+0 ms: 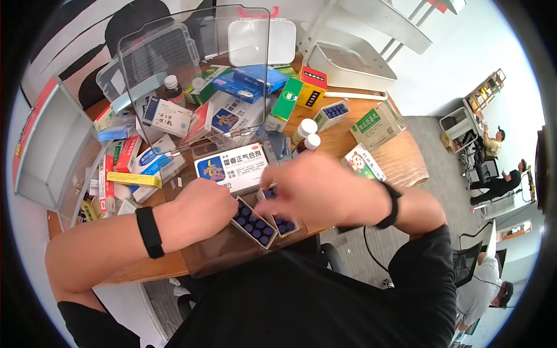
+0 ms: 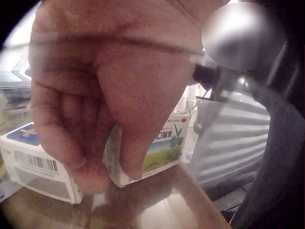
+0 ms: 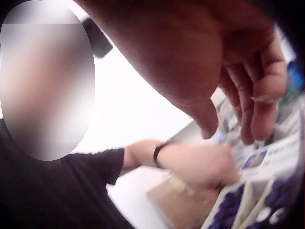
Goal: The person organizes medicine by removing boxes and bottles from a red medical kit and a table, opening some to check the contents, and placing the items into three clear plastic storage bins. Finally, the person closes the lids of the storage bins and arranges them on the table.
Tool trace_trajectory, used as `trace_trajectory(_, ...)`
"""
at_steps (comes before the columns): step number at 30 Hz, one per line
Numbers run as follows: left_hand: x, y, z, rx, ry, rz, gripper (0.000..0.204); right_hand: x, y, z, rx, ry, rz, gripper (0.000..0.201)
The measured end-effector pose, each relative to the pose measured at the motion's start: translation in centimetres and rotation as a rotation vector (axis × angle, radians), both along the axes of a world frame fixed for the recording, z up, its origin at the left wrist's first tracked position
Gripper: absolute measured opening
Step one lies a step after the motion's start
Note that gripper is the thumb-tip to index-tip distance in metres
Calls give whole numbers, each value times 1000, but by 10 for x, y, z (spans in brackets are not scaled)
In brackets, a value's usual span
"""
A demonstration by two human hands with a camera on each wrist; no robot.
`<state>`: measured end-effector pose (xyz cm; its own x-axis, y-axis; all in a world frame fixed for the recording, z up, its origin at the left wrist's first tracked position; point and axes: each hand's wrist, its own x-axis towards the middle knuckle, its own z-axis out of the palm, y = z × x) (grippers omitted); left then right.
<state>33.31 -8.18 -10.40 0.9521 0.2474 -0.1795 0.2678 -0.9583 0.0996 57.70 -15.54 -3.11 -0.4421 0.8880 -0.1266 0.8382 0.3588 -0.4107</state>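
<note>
Near the table's front edge, two open boxes stand side by side, packed with dark purple-capped vials: a left box (image 1: 253, 227) (image 2: 164, 151) and a right box (image 1: 286, 227) (image 3: 270, 205). My left hand (image 1: 200, 209) (image 2: 109, 90) pinches the left box at its upper left corner between thumb and fingers. Blurred in the head view, my right hand (image 1: 325, 188) (image 3: 190, 62) hovers over the right box, fingers loosely bent and nothing visible in them. Just behind the boxes lies a white-and-blue medicine box (image 1: 232, 168) (image 2: 43, 167).
Many medicine boxes and a clear plastic lid (image 1: 194, 75) crowd the left and back. Two white-capped bottles (image 1: 306, 132) stand behind my right hand. A green-and-white box (image 1: 376, 126) and a cartoon box (image 1: 364, 162) lie right. People sit far right.
</note>
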Motion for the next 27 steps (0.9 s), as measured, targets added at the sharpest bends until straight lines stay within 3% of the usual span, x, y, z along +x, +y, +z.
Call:
trace_trajectory(1,-1,0,0,0,-6,-1,11,23,3,5,165,78,-124,31)
trace_trajectory(2,-2,-1,0,29,-8,-21,11,44,12,14,168,169,-305,22)
trace_trajectory(3,-3,-1,-1,56,-8,-38,11,80,25,1,416,111,-322,19)
trace_trajectory(5,-1,-1,0,73,5,-40,10,134,48,-9,409,-138,-489,33)
trace_trajectory(6,1,-2,1,88,21,-50,10,152,55,-15,348,-257,-479,46)
trace_trajectory(7,3,-1,4,86,33,-46,10,174,62,-29,344,-245,-476,46)
trace_trajectory(9,4,-3,10,119,-75,-103,11,204,77,-66,401,-386,-292,58)
trace_trajectory(10,7,-4,9,167,-40,-130,11,203,81,-71,340,-428,-282,71)
trace_trajectory(17,28,-7,-7,337,-114,-249,10,202,100,-96,410,-482,-137,71)
trace_trajectory(21,37,-4,-7,330,-129,-289,11,204,104,-101,342,-490,-179,65)
trace_trajectory(23,37,-4,-5,317,-165,-260,13,198,99,-99,329,-448,-258,72)
trace_trajectory(27,35,-22,7,377,-151,-247,15,202,71,-92,533,-412,-279,68)
